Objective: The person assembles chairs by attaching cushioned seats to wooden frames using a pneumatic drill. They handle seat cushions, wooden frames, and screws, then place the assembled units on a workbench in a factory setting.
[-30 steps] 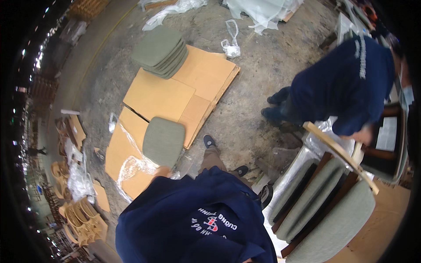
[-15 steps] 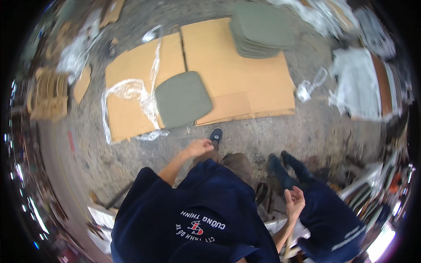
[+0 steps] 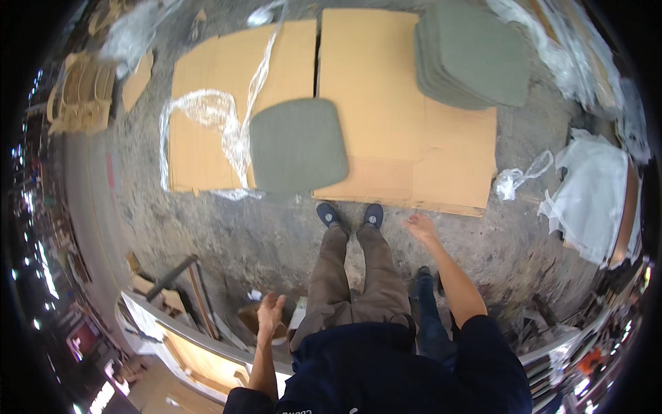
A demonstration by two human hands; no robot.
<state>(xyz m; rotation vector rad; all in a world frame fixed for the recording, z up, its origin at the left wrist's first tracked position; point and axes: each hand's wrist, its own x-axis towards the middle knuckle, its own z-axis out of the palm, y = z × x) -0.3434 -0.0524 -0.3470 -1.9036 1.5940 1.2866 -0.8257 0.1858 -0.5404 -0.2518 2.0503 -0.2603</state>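
A sliver of white lettering point(image 3: 296, 412) is cut off at the lower edge on the navy shirt point(image 3: 400, 369) and cannot be read. Two dark shoes point(image 3: 329, 214) are worn by the person, and one round pale mark point(image 3: 373, 219) is borne by each.

One single grey-green seat pad point(image 3: 298, 146) is laid flat across the dark gap between two sections of tan cardboard point(image 3: 372, 83); its left edge is touched by crumpled clear plastic point(image 3: 236, 138). At the upper right, one stack of similar pads point(image 3: 472, 55) is set on the cardboard; several layers are seen, but their exact number cannot be told.

Both hands are held apart from the pads. The right hand point(image 3: 420, 226) is held out near the cardboard's front edge, its fingers loosely extended. The left hand point(image 3: 270, 312) is raised beside the left trouser leg point(image 3: 327, 272), its fingers half curled and parted.

Behind the right forearm, one blue-trousered leg point(image 3: 433, 317) of another person is seen. Farther right, one small clump of clear plastic point(image 3: 509, 183) and one white-wrapped bundle point(image 3: 589, 200) are placed on the floor point(image 3: 207, 234).
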